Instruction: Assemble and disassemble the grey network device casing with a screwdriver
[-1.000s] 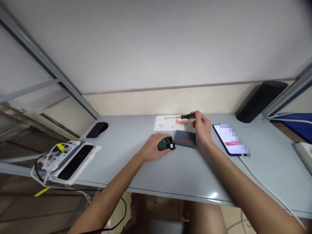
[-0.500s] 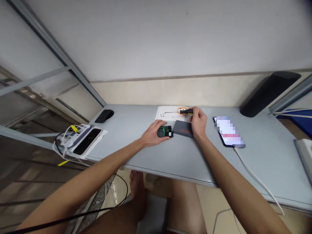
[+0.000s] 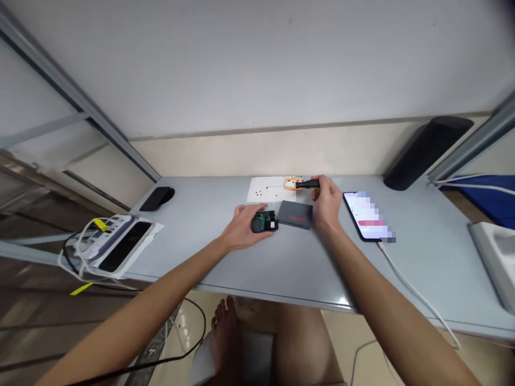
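Note:
My left hand (image 3: 244,227) grips a small green circuit board (image 3: 265,220) with black parts by its edges, just above or on the desk. My right hand (image 3: 326,202) holds a screwdriver (image 3: 307,184) by its black and yellow handle. Its thin shaft points left over a white sheet (image 3: 253,192), where several tiny dark screws (image 3: 258,193) lie. A brown and white cartoon-like piece (image 3: 290,184) is partly behind the screwdriver. Between my hands a flat dark grey case (image 3: 295,215) rests on the desk, close to my right hand.
A lit phone (image 3: 368,217) with a white cable lies to the right, before a black cylinder (image 3: 428,153). At the left are a power strip (image 3: 110,236), a dark phone (image 3: 126,246) and a black object (image 3: 156,199). A white device (image 3: 493,257) sits at the far right.
The whole view has shifted slightly. My right hand stands a little clear of the grey case, the screwdriver still in it. My left hand keeps hold of the circuit board.

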